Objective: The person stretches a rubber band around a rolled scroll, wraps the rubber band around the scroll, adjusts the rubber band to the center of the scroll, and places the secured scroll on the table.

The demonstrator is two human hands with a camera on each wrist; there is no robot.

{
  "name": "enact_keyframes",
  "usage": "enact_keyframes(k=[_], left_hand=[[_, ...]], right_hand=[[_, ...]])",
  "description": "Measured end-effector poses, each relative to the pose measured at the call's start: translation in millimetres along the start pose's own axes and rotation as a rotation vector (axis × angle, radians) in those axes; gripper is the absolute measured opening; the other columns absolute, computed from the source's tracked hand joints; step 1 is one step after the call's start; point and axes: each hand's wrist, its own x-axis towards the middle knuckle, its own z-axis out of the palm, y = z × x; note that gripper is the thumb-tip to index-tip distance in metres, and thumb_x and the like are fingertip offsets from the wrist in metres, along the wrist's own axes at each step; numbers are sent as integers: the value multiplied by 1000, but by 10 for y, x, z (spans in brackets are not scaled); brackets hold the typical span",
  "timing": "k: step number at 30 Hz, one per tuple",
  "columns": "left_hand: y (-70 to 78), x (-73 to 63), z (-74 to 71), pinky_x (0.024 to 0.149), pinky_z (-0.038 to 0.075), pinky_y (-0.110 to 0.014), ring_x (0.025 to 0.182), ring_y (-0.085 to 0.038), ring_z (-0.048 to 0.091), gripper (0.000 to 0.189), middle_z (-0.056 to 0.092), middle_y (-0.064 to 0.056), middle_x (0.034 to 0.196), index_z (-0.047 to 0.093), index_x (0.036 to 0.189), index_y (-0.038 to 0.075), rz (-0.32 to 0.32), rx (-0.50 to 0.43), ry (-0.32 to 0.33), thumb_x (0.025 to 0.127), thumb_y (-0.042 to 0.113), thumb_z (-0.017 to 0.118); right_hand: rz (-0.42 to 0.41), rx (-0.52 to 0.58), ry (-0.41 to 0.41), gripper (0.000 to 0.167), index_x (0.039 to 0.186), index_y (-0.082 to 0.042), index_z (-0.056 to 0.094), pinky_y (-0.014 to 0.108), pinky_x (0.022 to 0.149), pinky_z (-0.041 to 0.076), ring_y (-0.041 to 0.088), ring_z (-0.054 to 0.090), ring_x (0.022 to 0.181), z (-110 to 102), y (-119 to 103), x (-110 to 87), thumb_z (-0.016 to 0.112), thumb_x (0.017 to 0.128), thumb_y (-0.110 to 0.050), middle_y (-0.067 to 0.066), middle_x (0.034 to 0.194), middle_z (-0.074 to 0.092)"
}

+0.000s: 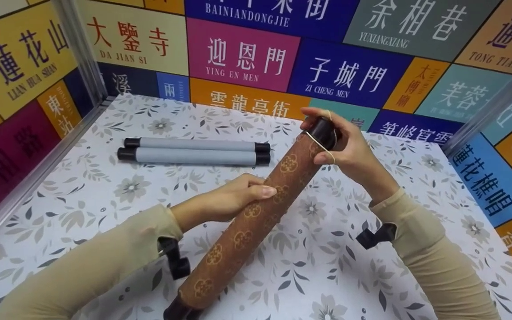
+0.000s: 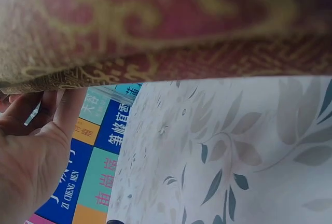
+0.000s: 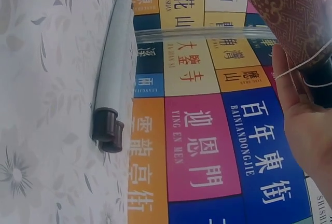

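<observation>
A rolled brown scroll with gold flower patterns and black end knobs slants across the head view, raised towards the upper right. My left hand grips it near the middle, thumb on top; its palm side shows under the scroll in the left wrist view. At the upper end my right hand holds a thin pale elastic band, stretched between thumb and fingers and passing across the scroll beside the black knob. In the right wrist view, the band crosses the patterned cloth near the knob.
Two rolled grey scrolls with black ends lie side by side behind the left hand. White floral cloth covers the table. Panels with street names stand along the back and sides, with a clear edge strip at the left corner.
</observation>
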Motion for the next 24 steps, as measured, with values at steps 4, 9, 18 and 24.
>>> enact_keyframes(k=[4,9,18,24], left_hand=[[-20,0,-2,70,59,-27,75,-12,70,50,71,-2,86,64,99,0,-6,-6,-20,82,46,61],[-19,-14,-11,71,59,-27,77,-11,70,50,71,-2,88,63,102,-2,0,-43,-27,82,44,61],[-60,-22,10,71,60,-26,78,-11,70,55,70,-2,91,63,113,-7,-5,7,-47,87,40,57],[-68,-16,4,71,59,-26,77,-10,69,49,71,-3,93,65,113,-5,-6,111,-45,90,37,55]], right_hand=[[-48,-150,-40,87,144,-3,49,29,98,53,31,57,119,-33,-41,-19,89,70,-24,17,129,57],[-123,-301,-78,93,152,-9,38,28,104,50,29,53,130,-45,-113,-9,87,72,-9,15,145,48],[-64,-476,-179,89,149,-9,42,24,104,49,24,51,135,-116,-196,-47,84,72,-1,6,152,45],[144,-624,-346,81,148,-24,46,19,97,50,12,59,122,-204,-330,-9,82,78,-6,-1,137,61]])
